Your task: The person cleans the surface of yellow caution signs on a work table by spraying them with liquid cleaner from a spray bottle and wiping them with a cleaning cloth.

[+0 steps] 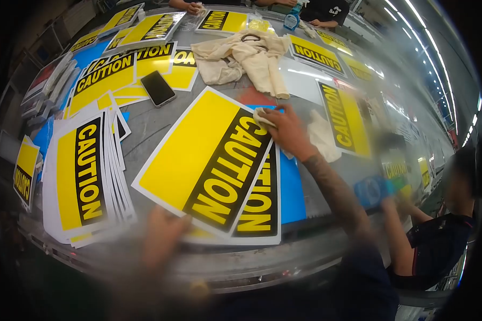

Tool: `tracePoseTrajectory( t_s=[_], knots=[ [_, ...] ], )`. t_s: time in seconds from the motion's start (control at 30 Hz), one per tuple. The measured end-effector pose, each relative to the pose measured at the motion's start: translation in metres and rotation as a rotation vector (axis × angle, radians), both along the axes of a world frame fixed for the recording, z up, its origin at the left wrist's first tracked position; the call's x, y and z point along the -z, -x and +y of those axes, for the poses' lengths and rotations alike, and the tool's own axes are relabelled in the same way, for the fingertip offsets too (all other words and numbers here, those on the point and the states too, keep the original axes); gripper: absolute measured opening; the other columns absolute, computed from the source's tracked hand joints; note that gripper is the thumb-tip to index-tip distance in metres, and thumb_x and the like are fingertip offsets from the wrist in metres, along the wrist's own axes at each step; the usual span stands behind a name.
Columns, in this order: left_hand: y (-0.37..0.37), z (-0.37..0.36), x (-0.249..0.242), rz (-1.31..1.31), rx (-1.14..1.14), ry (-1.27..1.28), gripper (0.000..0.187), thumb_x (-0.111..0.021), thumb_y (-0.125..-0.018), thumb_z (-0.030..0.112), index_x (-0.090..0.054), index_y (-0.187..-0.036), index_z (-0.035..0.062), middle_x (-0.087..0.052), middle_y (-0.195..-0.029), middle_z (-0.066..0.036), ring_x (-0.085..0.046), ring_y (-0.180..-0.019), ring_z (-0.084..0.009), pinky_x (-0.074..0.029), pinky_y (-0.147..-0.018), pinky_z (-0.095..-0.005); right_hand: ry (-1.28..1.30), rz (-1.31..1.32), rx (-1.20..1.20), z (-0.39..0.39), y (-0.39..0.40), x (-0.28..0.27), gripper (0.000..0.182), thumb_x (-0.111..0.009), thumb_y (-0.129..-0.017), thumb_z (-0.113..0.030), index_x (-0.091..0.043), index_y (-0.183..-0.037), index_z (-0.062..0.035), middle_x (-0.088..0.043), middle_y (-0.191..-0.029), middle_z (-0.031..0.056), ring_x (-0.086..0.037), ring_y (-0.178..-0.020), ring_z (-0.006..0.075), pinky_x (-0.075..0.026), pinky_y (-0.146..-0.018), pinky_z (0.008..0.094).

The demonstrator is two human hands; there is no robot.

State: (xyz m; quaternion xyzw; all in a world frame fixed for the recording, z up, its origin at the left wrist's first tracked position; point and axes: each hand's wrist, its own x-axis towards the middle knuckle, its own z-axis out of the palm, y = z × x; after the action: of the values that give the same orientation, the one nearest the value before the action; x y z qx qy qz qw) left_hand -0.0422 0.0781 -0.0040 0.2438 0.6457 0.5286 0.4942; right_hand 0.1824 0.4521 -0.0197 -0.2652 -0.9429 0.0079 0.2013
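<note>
A yellow and black CAUTION sign lies tilted in front of me, over another CAUTION sign and a blue sheet. My left hand, partly blurred, grips its lower edge with the thumb on top. At the sign's upper right corner, my right hand presses a bunched white cloth against the surface, beside the black lettering. To the left sits a fanned stack of CAUTION signs.
A dark phone rests near overlapping signs. Cream cloths are heaped at the back. More signs lie to the right. A co-worker holds a blurred blue bottle at right; other people's hands show across the table.
</note>
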Motion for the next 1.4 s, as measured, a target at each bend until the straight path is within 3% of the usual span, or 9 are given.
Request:
tracePoseTrajectory(
  t_s=[0.13,0.37,0.47,0.67,0.8,0.9,1.07,1.27,1.4],
  knots=[
    [-0.001,0.001,-0.004,-0.052,-0.027,0.012,0.036,-0.071,-0.104,-0.001,-0.053,-0.134,-0.0091,-0.076,-0.127,-0.024,-0.08,-0.112,-0.0272,-0.069,-0.093,-0.0345,0.06,-0.055,-0.09,-0.008,0.014,0.008,0.046,-0.066,-0.11,-0.028,-0.068,-0.153,-0.0148,-0.062,-0.162,0.0103,-0.036,-0.164,0.04,-0.028,-0.133,0.0598],
    [-0.002,0.004,-0.005,-0.101,-0.03,-0.007,0.039,-0.07,-0.104,-0.001,-0.052,-0.137,-0.0093,-0.075,-0.131,-0.026,-0.079,-0.114,-0.0286,-0.069,-0.093,-0.0358,0.228,-0.117,-0.404,-0.089,0.025,0.0,0.056,-0.055,-0.114,-0.025,-0.049,-0.166,-0.005,-0.049,-0.171,0.0191,-0.035,-0.166,0.0344,-0.017,-0.138,0.0568],
    [-0.002,0.003,-0.001,-0.105,-0.03,-0.04,0.04,-0.071,-0.103,-0.001,-0.052,-0.138,-0.0089,-0.075,-0.13,-0.025,-0.079,-0.113,-0.0285,-0.069,-0.093,-0.0362,0.194,-0.221,-0.598,-0.136,0.026,-0.007,0.06,-0.062,-0.108,-0.017,-0.049,-0.165,-0.0037,-0.048,-0.171,0.0196,-0.035,-0.166,0.032,-0.02,-0.139,0.0557],
    [-0.001,0.003,-0.004,-0.117,-0.032,-0.043,0.044,-0.073,-0.103,0.0,-0.053,-0.141,-0.0075,-0.077,-0.128,-0.023,-0.079,-0.111,-0.0261,-0.069,-0.093,-0.0348,0.959,-0.112,-0.959,-0.157,0.013,-0.022,0.053,-0.068,-0.101,-0.006,-0.062,-0.154,-0.0118,-0.065,-0.157,0.0165,-0.06,-0.149,0.0333,-0.043,-0.128,0.0502],
    [-0.001,0.003,-0.002,-0.145,-0.042,-0.041,0.044,-0.073,-0.102,-0.001,-0.053,-0.141,-0.0083,-0.075,-0.129,-0.024,-0.079,-0.113,-0.027,-0.068,-0.094,-0.0349,0.797,0.272,-0.386,-0.1,0.019,-0.034,0.04,-0.071,-0.102,-0.007,-0.073,-0.142,-0.0111,-0.081,-0.127,0.0112,-0.079,-0.103,0.0174,-0.059,-0.091,0.0333],
    [-0.001,0.003,-0.002,-0.132,-0.043,-0.053,0.042,-0.071,-0.103,-0.003,-0.054,-0.141,-0.0103,-0.073,-0.13,-0.026,-0.078,-0.114,-0.029,-0.068,-0.094,-0.0363,0.466,0.31,-0.078,-0.051,0.038,-0.045,0.036,-0.067,-0.109,-0.016,-0.07,-0.144,-0.0075,-0.077,-0.138,0.0163,-0.074,-0.126,0.0332,-0.055,-0.109,0.04],
    [0.001,0.002,-0.001,-0.16,-0.03,-0.048,0.045,-0.074,-0.103,0.0,-0.053,-0.142,-0.0079,-0.075,-0.132,-0.023,-0.078,-0.116,-0.0252,-0.069,-0.093,-0.0329,0.1,0.046,-0.321,-0.056,0.046,0.016,0.053,-0.06,-0.11,-0.012,-0.054,-0.162,-0.0064,-0.052,-0.169,0.0183,-0.048,-0.156,0.0383,-0.038,-0.13,0.0491],
    [0.002,0.002,0.002,-0.159,-0.028,-0.024,0.047,-0.076,-0.103,0.002,-0.053,-0.143,-0.006,-0.076,-0.129,-0.02,-0.078,-0.114,-0.0247,-0.068,-0.096,-0.0347,0.497,-0.228,-0.671,-0.166,0.035,-0.012,0.071,-0.058,-0.102,-0.001,-0.038,-0.17,0.0001,-0.038,-0.176,0.0232,-0.034,-0.166,0.0369,-0.025,-0.138,0.052],
    [0.004,0.0,0.008,-0.138,-0.017,-0.067,0.048,-0.075,-0.103,0.002,-0.052,-0.144,-0.0066,-0.075,-0.131,-0.021,-0.078,-0.115,-0.0255,-0.068,-0.098,-0.0361,0.893,-0.059,-0.855,-0.199,0.007,-0.013,0.054,-0.061,-0.107,-0.004,-0.055,-0.16,-0.0075,-0.052,-0.168,0.0164,-0.052,-0.155,0.036,-0.039,-0.132,0.0508]
  ],
)
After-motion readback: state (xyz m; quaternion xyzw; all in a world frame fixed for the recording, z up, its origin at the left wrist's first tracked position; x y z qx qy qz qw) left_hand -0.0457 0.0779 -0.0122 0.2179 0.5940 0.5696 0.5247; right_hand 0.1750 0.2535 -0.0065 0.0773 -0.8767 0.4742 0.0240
